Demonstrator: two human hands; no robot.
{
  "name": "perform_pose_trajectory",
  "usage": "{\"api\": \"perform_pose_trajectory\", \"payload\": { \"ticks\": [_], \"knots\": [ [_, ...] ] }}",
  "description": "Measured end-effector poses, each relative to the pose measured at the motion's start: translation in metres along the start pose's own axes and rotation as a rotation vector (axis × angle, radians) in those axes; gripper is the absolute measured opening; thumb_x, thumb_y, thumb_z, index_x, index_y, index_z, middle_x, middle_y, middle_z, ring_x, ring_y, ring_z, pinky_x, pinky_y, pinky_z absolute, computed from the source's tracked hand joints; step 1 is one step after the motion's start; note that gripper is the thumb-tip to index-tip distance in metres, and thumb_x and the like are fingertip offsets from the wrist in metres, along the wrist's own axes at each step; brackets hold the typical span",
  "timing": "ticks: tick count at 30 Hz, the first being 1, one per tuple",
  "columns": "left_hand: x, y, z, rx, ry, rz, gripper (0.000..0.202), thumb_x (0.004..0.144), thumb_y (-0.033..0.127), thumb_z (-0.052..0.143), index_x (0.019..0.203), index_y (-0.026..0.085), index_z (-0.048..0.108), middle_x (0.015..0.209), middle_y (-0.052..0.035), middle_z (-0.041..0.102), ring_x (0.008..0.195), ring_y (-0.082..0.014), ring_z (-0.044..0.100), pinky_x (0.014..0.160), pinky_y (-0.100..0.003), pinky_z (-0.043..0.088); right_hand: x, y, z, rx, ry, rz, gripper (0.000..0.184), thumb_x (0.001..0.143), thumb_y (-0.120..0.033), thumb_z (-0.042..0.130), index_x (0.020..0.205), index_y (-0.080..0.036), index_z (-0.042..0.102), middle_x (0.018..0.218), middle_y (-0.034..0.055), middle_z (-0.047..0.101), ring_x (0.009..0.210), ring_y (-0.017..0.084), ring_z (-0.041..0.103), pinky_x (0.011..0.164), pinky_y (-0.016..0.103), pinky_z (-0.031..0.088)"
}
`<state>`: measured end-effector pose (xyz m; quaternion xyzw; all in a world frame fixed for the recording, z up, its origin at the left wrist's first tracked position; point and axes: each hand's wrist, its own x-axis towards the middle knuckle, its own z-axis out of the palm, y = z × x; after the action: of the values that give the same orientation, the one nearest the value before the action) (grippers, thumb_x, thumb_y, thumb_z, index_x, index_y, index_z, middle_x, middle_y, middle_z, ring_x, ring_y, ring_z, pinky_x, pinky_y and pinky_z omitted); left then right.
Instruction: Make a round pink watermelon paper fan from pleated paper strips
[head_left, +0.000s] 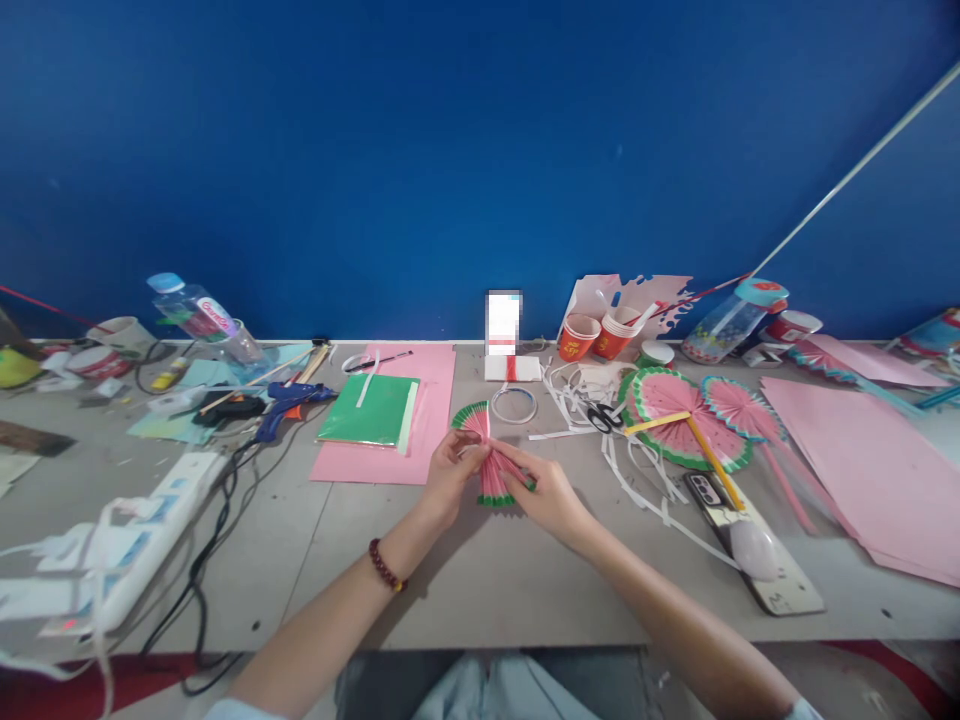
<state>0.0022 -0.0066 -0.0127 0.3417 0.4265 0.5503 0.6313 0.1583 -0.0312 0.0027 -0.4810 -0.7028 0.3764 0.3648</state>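
Both my hands hold a pleated pink paper fan with green scalloped edges, pinched at its middle above the grey table. My left hand, with a bead bracelet on its wrist, grips the fan's centre from the left. From the right, the closed fingers of my right hand pinch the fan's lower half. The top half spreads towards a white tape ring.
Pink sheet with green paper lies behind the hands. Finished watermelon fans, scissors, paper strips and a phone sit right; pink sheets far right. Glue gun, power strip, cables and bottle sit left. Paper cups stand at back.
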Motion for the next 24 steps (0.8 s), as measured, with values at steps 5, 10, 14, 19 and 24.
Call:
{"api": "perform_pose_trajectory", "payload": {
  "ticks": [5,10,14,19,24],
  "knots": [
    [-0.001,0.0,0.001,0.008,0.006,0.005,0.033,0.06,0.03,0.077,0.081,0.018,0.055,0.087,0.0002,0.058,0.064,-0.0081,0.056,0.054,-0.018,0.043,0.0,0.002,0.002,0.008,0.02,0.0,0.049,0.079,-0.016,0.048,0.127,-0.022,0.053,0.113,0.0048,0.065,0.09,0.019,0.064,0.084,0.031,0.05],
    [-0.001,0.001,0.001,0.018,0.023,0.0,0.033,0.059,0.031,0.078,0.079,0.017,0.055,0.082,0.001,0.057,0.062,-0.0075,0.055,0.05,-0.017,0.041,0.0,0.003,0.003,0.053,0.013,-0.015,0.047,0.08,-0.017,0.048,0.127,-0.021,0.053,0.119,0.0062,0.062,0.101,0.021,0.061,0.089,0.034,0.048],
    [0.0,0.001,0.001,-0.004,0.038,-0.016,0.033,0.058,0.03,0.078,0.079,0.017,0.057,0.081,0.0022,0.056,0.058,-0.0051,0.052,0.048,-0.016,0.038,0.001,0.007,0.005,0.115,0.019,-0.005,0.047,0.08,-0.017,0.051,0.127,-0.022,0.052,0.122,0.0073,0.06,0.102,0.02,0.061,0.089,0.035,0.048],
    [0.001,0.002,0.001,0.001,0.054,-0.007,0.033,0.057,0.03,0.079,0.078,0.017,0.057,0.083,0.0016,0.057,0.056,-0.0044,0.05,0.046,-0.015,0.036,0.001,0.011,0.009,0.263,0.015,0.02,0.04,0.08,-0.021,0.053,0.121,-0.02,0.054,0.113,0.0083,0.064,0.1,0.019,0.062,0.086,0.033,0.05],
    [0.0,0.004,0.003,-0.027,0.061,-0.017,0.036,0.055,0.03,0.08,0.077,0.017,0.055,0.076,0.0033,0.055,0.052,-0.003,0.046,0.045,-0.015,0.034,0.002,0.009,0.007,0.251,-0.003,0.048,0.036,0.085,-0.029,0.05,0.119,-0.022,0.058,0.119,0.0077,0.062,0.106,0.02,0.059,0.091,0.034,0.048]
  ]
}}
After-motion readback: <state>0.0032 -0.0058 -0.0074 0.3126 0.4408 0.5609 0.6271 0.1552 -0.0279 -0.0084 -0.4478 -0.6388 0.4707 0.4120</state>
